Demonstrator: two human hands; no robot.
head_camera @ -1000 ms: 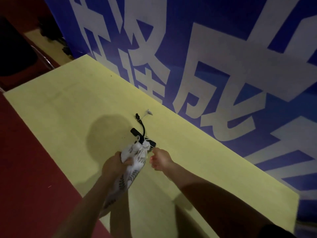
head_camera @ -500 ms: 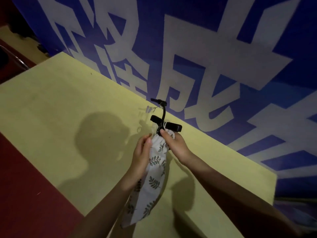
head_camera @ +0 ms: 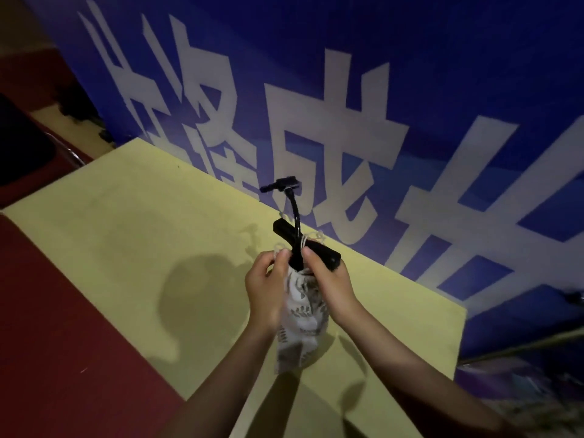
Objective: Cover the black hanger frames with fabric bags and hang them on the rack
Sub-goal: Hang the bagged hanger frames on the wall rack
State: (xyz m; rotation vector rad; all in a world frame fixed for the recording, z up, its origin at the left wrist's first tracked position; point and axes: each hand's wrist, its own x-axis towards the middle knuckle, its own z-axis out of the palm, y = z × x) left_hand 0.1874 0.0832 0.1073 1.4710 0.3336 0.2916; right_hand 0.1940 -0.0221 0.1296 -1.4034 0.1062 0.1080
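A black hanger frame [head_camera: 295,230] stands upright in the air above the yellow table [head_camera: 132,235], its curved hook and crossbar sticking out of a white fabric bag with a leaf print [head_camera: 301,317]. The bag hangs down over the frame's lower part, which is hidden. My left hand [head_camera: 268,289] pinches the bag's gathered mouth and white drawstring on the left side. My right hand [head_camera: 328,282] grips the bag's mouth on the right, just below the crossbar. No rack is in view.
A blue banner with large white characters [head_camera: 347,128] rises behind the table's far edge. Dark red floor [head_camera: 63,343] lies to the left of the table. A dark chair [head_camera: 28,147] stands at the far left.
Both hands lifted the bagged hanger off the table and turned it upright. My right hand took hold of the bag's mouth, and the fingers now close in at the drawstring.
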